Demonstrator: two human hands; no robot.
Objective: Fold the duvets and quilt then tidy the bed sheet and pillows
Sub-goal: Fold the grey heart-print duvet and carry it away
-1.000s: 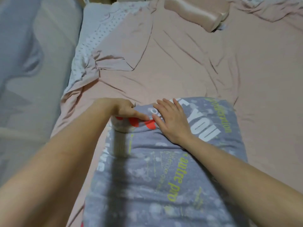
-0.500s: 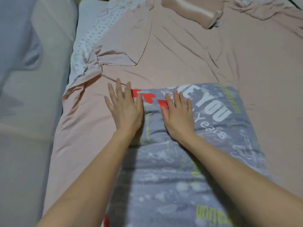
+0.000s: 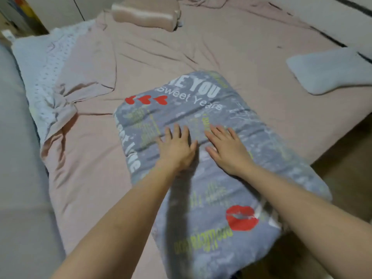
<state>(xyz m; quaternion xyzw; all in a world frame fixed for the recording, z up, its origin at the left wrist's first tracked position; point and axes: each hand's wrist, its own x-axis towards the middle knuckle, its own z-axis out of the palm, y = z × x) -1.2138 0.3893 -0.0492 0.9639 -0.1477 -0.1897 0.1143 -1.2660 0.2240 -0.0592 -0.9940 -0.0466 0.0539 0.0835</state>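
Left hand [image 3: 177, 151] and right hand [image 3: 227, 150] lie flat, fingers spread, on the folded duvet [image 3: 201, 178]. They apparently press it smooth.

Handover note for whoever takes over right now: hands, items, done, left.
Left hand: open, flat on the grey printed duvet.
Right hand: open, flat on it beside the left.
Duvet: folded into a long pad on the pink bed sheet, near end at the bed edge.
Pink pillow at the far end; white pillow at right.
Done: this duvet looks folded.
Left: sheet is wrinkled, its left corner pulled off the dotted mattress; pillows unplaced.
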